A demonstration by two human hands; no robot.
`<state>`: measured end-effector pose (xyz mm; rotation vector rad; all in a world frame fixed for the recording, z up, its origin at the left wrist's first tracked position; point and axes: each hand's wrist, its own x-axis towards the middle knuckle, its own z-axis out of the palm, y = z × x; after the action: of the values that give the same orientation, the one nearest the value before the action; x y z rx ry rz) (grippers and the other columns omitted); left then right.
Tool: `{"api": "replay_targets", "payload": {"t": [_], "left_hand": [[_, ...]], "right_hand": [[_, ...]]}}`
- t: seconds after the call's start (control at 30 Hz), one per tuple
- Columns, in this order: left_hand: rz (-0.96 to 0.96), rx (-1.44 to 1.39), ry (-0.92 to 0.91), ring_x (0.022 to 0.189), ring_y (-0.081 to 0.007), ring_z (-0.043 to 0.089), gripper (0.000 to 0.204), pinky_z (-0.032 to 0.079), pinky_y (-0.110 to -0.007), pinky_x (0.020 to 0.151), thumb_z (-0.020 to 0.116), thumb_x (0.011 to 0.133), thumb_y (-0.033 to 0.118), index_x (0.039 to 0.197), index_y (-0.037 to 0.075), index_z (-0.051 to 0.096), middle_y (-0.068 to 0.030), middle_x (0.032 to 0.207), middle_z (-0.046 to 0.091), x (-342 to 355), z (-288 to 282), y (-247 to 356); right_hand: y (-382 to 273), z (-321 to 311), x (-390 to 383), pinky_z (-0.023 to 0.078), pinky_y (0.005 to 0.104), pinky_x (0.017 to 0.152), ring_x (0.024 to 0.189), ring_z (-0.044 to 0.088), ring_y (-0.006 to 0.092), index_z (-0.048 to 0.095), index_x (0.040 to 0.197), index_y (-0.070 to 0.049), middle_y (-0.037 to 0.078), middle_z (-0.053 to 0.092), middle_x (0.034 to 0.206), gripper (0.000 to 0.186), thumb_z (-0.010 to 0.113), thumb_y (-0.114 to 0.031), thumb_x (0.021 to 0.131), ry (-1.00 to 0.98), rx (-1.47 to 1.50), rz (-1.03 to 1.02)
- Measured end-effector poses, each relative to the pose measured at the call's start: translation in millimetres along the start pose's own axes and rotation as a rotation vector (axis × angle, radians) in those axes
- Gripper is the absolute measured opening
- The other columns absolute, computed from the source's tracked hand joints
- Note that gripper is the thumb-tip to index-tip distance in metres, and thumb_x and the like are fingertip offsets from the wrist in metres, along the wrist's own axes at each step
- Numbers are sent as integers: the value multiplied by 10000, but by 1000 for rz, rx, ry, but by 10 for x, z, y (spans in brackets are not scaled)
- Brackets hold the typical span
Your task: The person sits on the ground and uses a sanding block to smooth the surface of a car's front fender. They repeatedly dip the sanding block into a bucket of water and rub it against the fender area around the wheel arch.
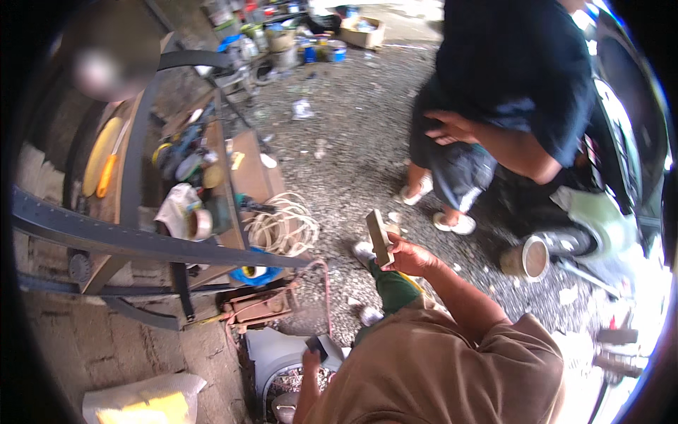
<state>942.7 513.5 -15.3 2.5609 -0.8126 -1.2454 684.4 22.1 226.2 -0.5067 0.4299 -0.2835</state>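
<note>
My right hand [414, 256] is closed on the lower end of a flat, light-brown rectangular block [378, 237], raised in front of me above the gravel. Its far end sticks up past my fingers. Lower down, my left hand [311, 361] grips a small dark flat piece [316, 346], whose kind I cannot make out. That hand is over a grey curved panel [266, 345], which has a rounded opening with gravel showing through it. Part of the panel is hidden behind my brown-shirted body.
A black metal frame [152, 242] crosses the left side. Coiled pale cable [286, 230] lies beside cluttered tools. A reddish metal jack-like device [263, 305] sits near the panel. On the right, another person in dark clothes [512, 78] sits near a bucket [525, 260]. Cans [282, 44] stand farther back.
</note>
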Motion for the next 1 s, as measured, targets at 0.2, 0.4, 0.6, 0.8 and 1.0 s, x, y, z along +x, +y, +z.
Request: {"api": "replay_targets", "payload": {"t": [0.2,0.4,0.6,0.8,1.0], "left_hand": [[300,-644,-268,982,-188,671,359,564,-350,787,610,962,134,1302,27,570,-77,1099,671,-99,-528,1981],[332,-774,-647,987,-183,675,261,584,-323,789,615,986,156,1218,38,588,-62,1112,668,-654,-315,4052],[519,-566,-854,978,-167,683,205,594,-338,801,562,1019,131,1208,56,592,-56,1108,685,-1535,367,5489],[634,-323,-1026,1037,-195,664,274,612,-361,845,519,1007,62,1278,31,548,-80,1168,641,-2287,1467,6294],[706,-260,-1160,1159,-201,612,353,587,-372,933,412,982,-24,1325,9,490,-111,1285,585,-2838,2454,6959]], "right_hand": [[463,134,-1671,531,344,842,1032,596,170,382,1458,-39,65,559,1111,757,766,-177,821,239,-84,-227],[784,112,-2378,479,304,828,950,564,123,513,1248,-34,34,595,1067,420,710,-189,911,723,-273,-457],[701,0,-3132,517,361,685,783,629,191,542,1105,3,149,634,867,376,744,-189,853,1233,-818,-637],[550,-454,-4317,493,505,773,931,622,439,486,1042,-44,218,617,953,350,717,-215,841,1389,-851,-600],[341,-1136,-5364,482,502,825,1011,599,424,482,1079,-18,219,587,1052,327,664,-189,869,1432,-777,-630]]}}
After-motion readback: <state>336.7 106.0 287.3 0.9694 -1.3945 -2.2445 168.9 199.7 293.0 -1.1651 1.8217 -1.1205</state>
